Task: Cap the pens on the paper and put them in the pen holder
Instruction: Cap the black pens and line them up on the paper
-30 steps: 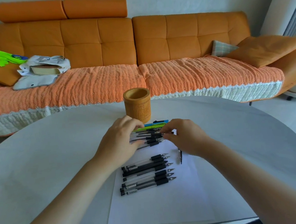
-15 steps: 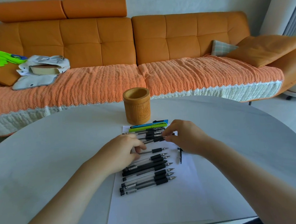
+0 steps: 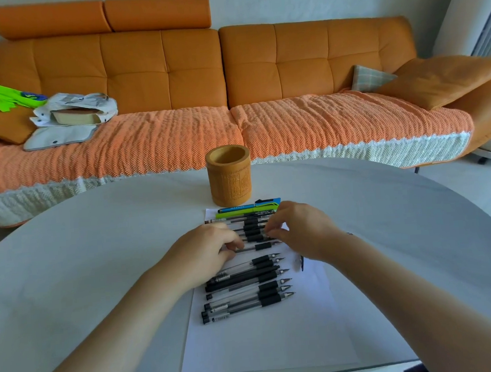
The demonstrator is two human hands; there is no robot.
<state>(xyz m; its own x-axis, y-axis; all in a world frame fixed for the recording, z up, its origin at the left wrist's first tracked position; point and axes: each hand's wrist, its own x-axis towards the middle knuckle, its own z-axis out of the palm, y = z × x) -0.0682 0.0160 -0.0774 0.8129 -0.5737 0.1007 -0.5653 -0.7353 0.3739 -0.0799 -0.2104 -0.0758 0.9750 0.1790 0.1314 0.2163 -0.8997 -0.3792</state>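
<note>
1. Your left hand (image 3: 205, 252) lies palm-down on the left part of the white paper (image 3: 266, 341), its fingertips curled onto the barrel of a single clear pen (image 3: 257, 247) that lies alone between two groups of pens. Whether the fingers have closed around that barrel or only press on it, you cannot tell from here.
2. Your right hand (image 3: 301, 230) sits just across from it, thumb and fingers pinched together at the right ends of the upper group of pens (image 3: 251, 229). What sits between the fingertips is hidden, so the grip itself cannot be told.
3. The two hands are near each other but not touching, with the single pen spanning the gap.
4. Nearer to you, a lower group of pens (image 3: 245, 290) lies side by side on the paper, bare tips pointing right, uncapped.
5. A small dark piece (image 3: 302, 263) lies on the paper just beside your right wrist; too small to identify.
6. At the paper's far edge lie a green pen (image 3: 244, 213) and a blue pen (image 3: 248, 206), both capped.
7. Just beyond them the wooden pen holder (image 3: 229, 176) stands upright on the grey table (image 3: 98, 254), with no pens showing above its rim.
8. An orange sofa (image 3: 201, 72) runs behind the table.
</note>
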